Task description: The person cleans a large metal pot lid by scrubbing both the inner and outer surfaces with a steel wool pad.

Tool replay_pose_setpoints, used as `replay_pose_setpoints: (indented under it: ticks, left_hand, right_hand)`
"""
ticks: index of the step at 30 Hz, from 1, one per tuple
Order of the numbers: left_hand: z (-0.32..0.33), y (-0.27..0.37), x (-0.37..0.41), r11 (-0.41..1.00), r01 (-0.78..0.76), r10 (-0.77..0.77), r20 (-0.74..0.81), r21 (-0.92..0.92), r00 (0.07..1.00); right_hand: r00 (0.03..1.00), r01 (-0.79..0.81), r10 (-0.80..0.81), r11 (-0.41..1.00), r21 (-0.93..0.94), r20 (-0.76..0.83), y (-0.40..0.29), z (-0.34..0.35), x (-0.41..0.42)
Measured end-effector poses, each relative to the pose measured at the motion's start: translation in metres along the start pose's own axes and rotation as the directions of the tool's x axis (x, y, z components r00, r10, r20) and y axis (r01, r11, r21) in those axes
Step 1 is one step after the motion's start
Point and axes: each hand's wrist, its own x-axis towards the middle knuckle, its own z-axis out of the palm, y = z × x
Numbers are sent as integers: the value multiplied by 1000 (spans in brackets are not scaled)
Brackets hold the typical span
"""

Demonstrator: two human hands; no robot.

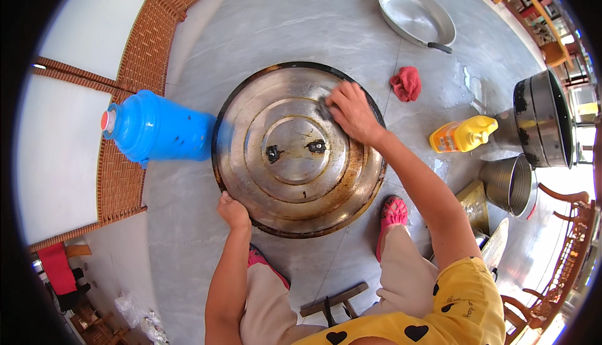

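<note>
A large round metal lid [301,157], stained brown with a blackened rim, lies in front of me, two dark marks near its middle. My right hand [353,112] presses a dark grey scouring pad [324,108] on the lid's upper right part; the fingers partly hide the pad. At the lower left rim, my left hand [234,210] grips the lid's edge, its fingers mostly hidden under the rim.
A blue thermos flask [164,126] stands left of the lid. To the right are a red cloth [406,84], a yellow jug [463,133], a metal bucket [507,185] and a large blackened pot [541,119]. A shallow two-handled pan [416,13] sits farther off.
</note>
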Motion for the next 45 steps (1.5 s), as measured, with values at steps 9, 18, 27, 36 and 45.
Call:
replay_pose_setpoints:
  ticks: [9,18,27,36,45]
  left_hand:
    - [-19,-11,11,986,-7,0,44,166,999]
    - [-11,-6,-2,960,-174,173,25,218,985]
    - [-22,53,-27,996,-84,83,69,9,994]
    - [-5,93,-43,987,-114,129,144,-110,981]
    - [23,136,-84,945,-324,327,213,-50,920]
  right_hand:
    - [894,306,-366,920,243,257,-57,54,70]
    - [959,-268,283,923,-275,15,5,59,77]
    - [945,100,-58,988,-117,321,-98,94,122]
    - [980,121,-92,980,-160,178,-141,77,99]
    - [957,289,-289,955,69,0,-142,22,67]
